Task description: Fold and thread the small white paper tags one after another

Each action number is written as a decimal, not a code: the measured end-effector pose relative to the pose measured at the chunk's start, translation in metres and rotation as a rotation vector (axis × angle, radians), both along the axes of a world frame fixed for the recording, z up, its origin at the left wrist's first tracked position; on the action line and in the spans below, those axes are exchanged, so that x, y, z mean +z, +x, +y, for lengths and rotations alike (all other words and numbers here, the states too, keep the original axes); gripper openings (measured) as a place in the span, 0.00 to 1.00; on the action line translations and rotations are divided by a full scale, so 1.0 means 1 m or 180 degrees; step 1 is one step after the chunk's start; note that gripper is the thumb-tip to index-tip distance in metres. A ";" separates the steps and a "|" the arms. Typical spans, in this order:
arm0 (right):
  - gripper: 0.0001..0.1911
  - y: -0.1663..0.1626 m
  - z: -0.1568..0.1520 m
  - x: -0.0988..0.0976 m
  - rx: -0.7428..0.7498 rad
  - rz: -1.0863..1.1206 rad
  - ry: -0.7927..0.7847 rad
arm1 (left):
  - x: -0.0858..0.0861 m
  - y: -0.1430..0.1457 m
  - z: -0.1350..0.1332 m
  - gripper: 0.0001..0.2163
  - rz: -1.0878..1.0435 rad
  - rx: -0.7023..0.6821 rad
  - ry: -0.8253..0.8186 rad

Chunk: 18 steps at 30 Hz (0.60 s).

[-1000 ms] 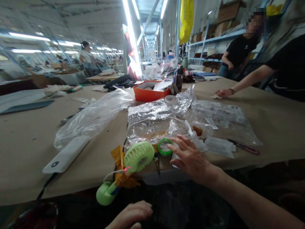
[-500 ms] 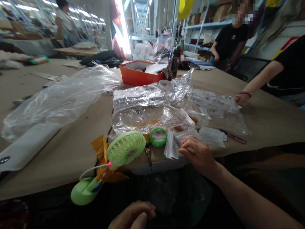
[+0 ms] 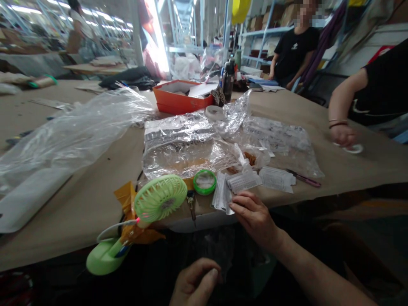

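Note:
My right hand is at the table's front edge, its fingers pinched at the lower corner of a stack of printed white labels. More printed labels lie just above the fingertips, and others lie to their right. Low in the view, off the table edge, my left hand is curled with the thumb against the fingers; whatever it may hold is hidden. Left of the stack sit a green-rimmed round container and a small dark-handled metal tool.
A green fan is at the front edge with brown tape. Clear plastic bags cover the middle, with a tape roll on them. An orange box stands behind. A co-worker's hand is at right beside a white ring.
My right hand has shifted left and down to the label stack's corner. My left hand has come further up into view. The co-worker's hand has left the plastic bag and moved right.

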State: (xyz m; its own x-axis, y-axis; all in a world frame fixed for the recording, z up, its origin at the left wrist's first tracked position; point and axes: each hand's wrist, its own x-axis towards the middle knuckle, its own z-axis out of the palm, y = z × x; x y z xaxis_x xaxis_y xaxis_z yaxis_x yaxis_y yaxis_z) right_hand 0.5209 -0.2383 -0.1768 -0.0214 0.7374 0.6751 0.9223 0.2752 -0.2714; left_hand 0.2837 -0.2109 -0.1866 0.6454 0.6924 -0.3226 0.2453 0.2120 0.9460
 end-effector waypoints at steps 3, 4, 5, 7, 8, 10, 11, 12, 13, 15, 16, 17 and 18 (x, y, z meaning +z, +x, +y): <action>0.11 0.000 -0.003 0.007 0.0106 0.0212 0.0074 | 0.007 0.017 0.001 0.09 -0.0206 0.0142 -0.0307; 0.11 -0.001 -0.005 0.010 0.0129 0.0276 0.0059 | 0.011 0.024 0.002 0.10 -0.0310 0.0197 -0.0562; 0.11 -0.002 -0.008 0.013 0.0158 0.0317 0.0044 | 0.014 0.031 0.002 0.10 -0.0444 0.0267 -0.0904; 0.10 -0.007 -0.017 0.019 0.0253 0.0298 0.0047 | 0.022 0.045 0.002 0.11 -0.0784 0.0422 -0.1724; 0.10 -0.011 -0.022 0.021 0.0321 0.0255 0.0065 | 0.025 0.052 0.002 0.13 -0.0969 0.0494 -0.2121; 0.08 -0.020 -0.032 0.024 0.0465 0.0158 0.0069 | 0.031 0.064 0.002 0.14 -0.1303 0.0617 -0.2667; 0.08 -0.024 -0.037 0.024 0.0532 0.0103 0.0054 | 0.032 0.069 0.002 0.13 -0.1415 0.0672 -0.2782; 0.08 -0.027 -0.042 0.024 0.0592 0.0052 0.0024 | 0.033 0.073 0.002 0.12 -0.1484 0.0720 -0.2824; 0.08 -0.029 -0.045 0.024 0.0653 0.0008 -0.0013 | 0.033 0.077 0.002 0.10 -0.1523 0.0781 -0.2812; 0.09 -0.028 -0.048 0.023 0.0765 -0.0029 -0.0127 | 0.031 0.080 0.003 0.08 -0.1528 0.0871 -0.2744; 0.10 -0.025 -0.048 0.023 0.0787 -0.0024 -0.0183 | 0.030 0.081 0.003 0.08 -0.1485 0.0905 -0.2701; 0.12 -0.020 -0.046 0.023 0.0730 -0.0013 -0.0247 | 0.028 0.081 0.004 0.08 -0.1400 0.0929 -0.2655; 0.15 -0.014 -0.042 0.024 0.0576 -0.0022 -0.0318 | 0.027 0.080 0.004 0.08 -0.1272 0.0950 -0.2592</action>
